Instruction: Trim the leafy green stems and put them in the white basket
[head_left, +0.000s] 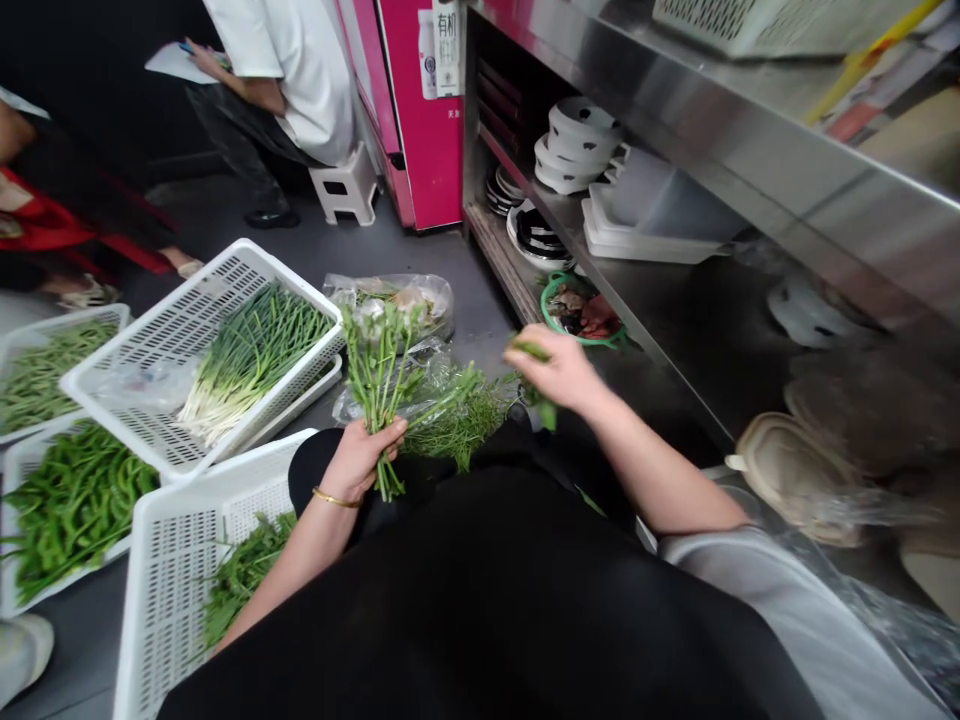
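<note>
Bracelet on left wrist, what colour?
Gold-coloured bracelet; shows best in the head view.

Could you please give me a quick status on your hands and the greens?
Left hand: gripping a bunch of green stems. Right hand: blurred, holding some greenery. Pile of thin greens between the hands; nothing seen blocking either.

Soft light covers the floor (491,290); the far-left wall (82,50) and lower shelf (645,300) lie dark. Pale glare streaks the steel surface (675,110). Blur softens the right hand (555,368); the right edge looks stretched.
</note>
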